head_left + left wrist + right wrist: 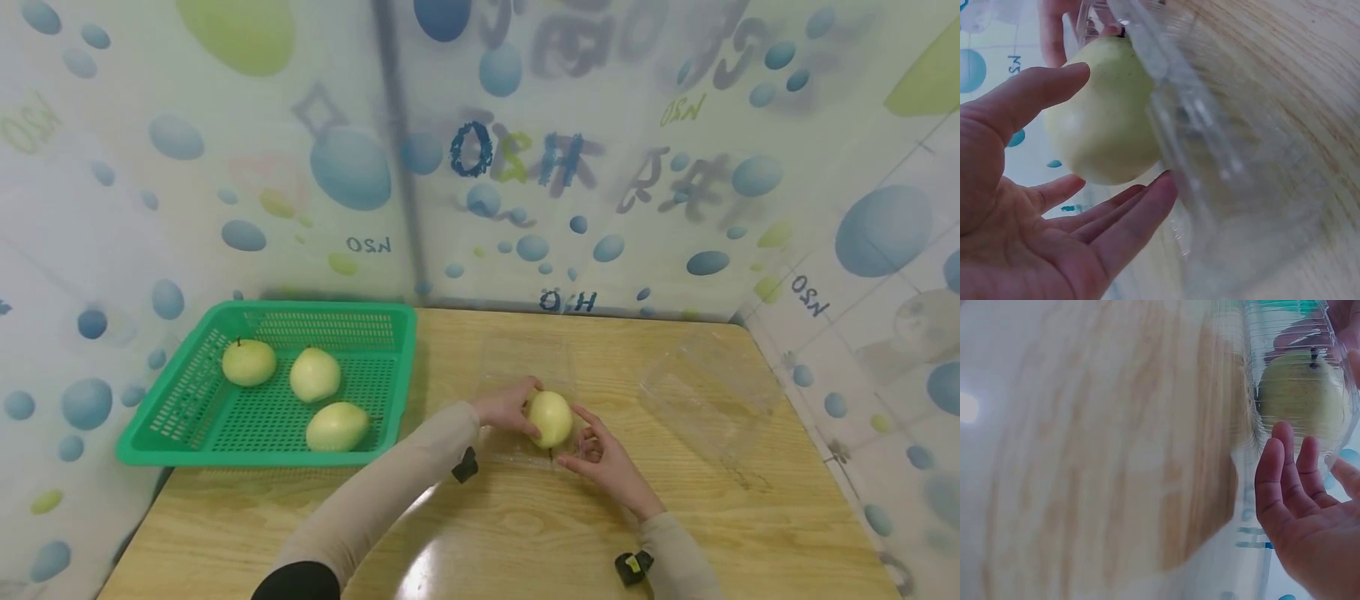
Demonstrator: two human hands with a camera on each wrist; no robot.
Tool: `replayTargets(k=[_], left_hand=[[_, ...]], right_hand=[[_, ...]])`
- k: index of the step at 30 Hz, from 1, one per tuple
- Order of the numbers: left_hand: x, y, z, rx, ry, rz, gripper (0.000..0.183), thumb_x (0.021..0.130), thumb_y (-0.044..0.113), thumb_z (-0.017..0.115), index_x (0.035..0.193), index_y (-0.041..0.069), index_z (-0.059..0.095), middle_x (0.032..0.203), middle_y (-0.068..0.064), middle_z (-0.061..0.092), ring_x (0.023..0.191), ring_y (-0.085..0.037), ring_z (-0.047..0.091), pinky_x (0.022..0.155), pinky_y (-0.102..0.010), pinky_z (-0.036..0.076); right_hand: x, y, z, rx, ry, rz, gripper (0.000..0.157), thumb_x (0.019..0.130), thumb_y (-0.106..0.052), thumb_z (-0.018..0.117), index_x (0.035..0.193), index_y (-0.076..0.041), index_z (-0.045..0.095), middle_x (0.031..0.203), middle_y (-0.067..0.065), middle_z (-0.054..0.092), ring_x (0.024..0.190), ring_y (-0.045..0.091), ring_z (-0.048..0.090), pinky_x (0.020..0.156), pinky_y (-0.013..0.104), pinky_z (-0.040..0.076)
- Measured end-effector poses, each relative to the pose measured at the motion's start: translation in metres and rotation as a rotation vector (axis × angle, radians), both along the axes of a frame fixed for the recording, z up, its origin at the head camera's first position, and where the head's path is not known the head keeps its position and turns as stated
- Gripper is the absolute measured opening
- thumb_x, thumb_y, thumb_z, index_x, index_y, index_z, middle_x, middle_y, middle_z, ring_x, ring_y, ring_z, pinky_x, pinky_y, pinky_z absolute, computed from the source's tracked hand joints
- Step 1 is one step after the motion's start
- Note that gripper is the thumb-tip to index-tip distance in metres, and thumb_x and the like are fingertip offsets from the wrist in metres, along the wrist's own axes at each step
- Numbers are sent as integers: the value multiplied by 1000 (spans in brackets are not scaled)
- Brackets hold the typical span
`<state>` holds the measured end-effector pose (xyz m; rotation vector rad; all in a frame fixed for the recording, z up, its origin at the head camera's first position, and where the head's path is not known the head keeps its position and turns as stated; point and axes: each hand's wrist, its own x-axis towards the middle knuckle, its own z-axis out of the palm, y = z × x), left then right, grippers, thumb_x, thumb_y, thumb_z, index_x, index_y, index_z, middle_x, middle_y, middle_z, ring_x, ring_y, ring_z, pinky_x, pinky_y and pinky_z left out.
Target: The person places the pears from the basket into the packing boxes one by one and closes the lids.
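A yellow-green pear sits in the front part of a clear plastic box, its stem toward me. My left hand is at the pear's left side. The left wrist view shows the thumb lying over the pear, with fairly straight fingers spread beneath it and a gap at the palm. At the box's right side is my right hand. In the right wrist view its loosely bent fingertips lie against or just beside the clear wall; exact contact is hard to tell.
On the left stands a green basket holding three pears, one of them a pear near its front wall. A second clear plastic box lies open on the right of the wooden table. A patterned curtain hangs behind.
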<state>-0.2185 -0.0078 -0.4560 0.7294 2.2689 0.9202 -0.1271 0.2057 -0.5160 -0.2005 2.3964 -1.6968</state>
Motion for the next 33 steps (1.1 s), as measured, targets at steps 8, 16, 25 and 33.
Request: replayTargets(k=[8, 16, 25, 33], left_hand=[[-3, -10, 6, -31, 53, 13, 82, 78, 19, 80, 144, 4, 33, 133, -25, 51, 119, -35, 52, 94, -46, 47], [-4, -27, 12, 100, 11, 23, 86, 81, 18, 78, 148, 6, 25, 136, -29, 44, 115, -40, 55, 89, -42, 51], [-1, -41, 27, 221, -34, 62, 85, 84, 13, 75, 149, 8, 22, 143, -29, 34, 121, -44, 48, 94, -47, 48], [-4, -59, 38, 263, -7, 141, 85, 82, 20, 78, 149, 14, 26, 144, -22, 37, 123, -38, 49, 99, -44, 44]], right_hand=[[0, -1, 0, 14, -18, -10, 82, 82, -13, 78, 150, -15, 31, 113, 18, 46, 91, 22, 54, 76, 27, 51], [-2, 0, -1, 63, -43, -30, 86, 82, -19, 79, 151, -20, 28, 131, 23, 41, 106, 31, 53, 84, 37, 51], [-6, 2, 0, 34, -60, 6, 94, 82, -18, 79, 154, -21, 19, 142, 28, 34, 116, 40, 50, 91, 46, 49], [-9, 3, -1, 12, -54, 45, 97, 82, -18, 78, 155, -21, 15, 143, 28, 36, 120, 41, 47, 92, 48, 47]])
